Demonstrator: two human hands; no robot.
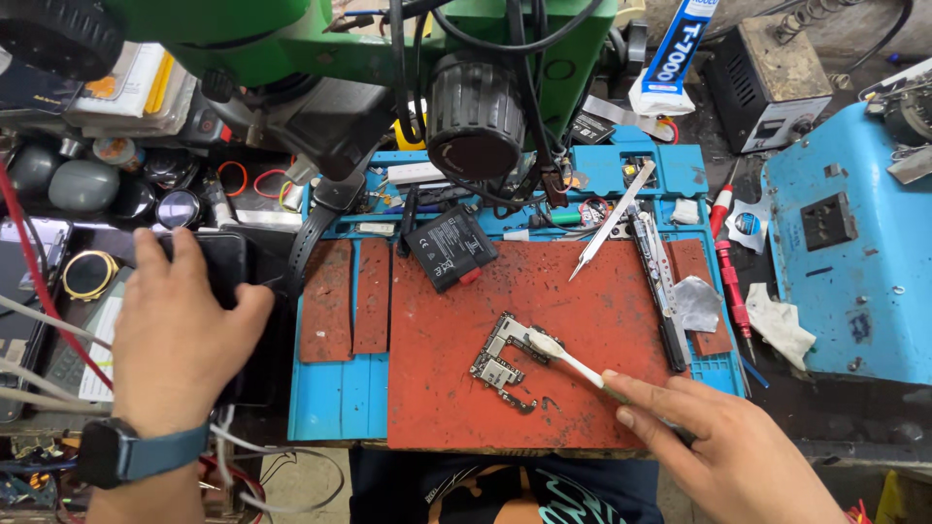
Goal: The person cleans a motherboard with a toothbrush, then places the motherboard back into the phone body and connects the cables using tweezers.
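- Circuit board, L-shaped, bare, lies flat on the red mat near the middle of the counter, long axis running near-left to far-right.
- Right hand, near right, fingers pinched closed on a white-handled brush; bristle end touches the board's far-right arm.
- Board sits left of and slightly beyond the right hand, along the brush line; right hand is the nearer one.
- Left hand, well apart at far left, fingers curled over a dark phone-like device; wrist carries a smartwatch.
- Tweezers and black battery lie beyond the board.
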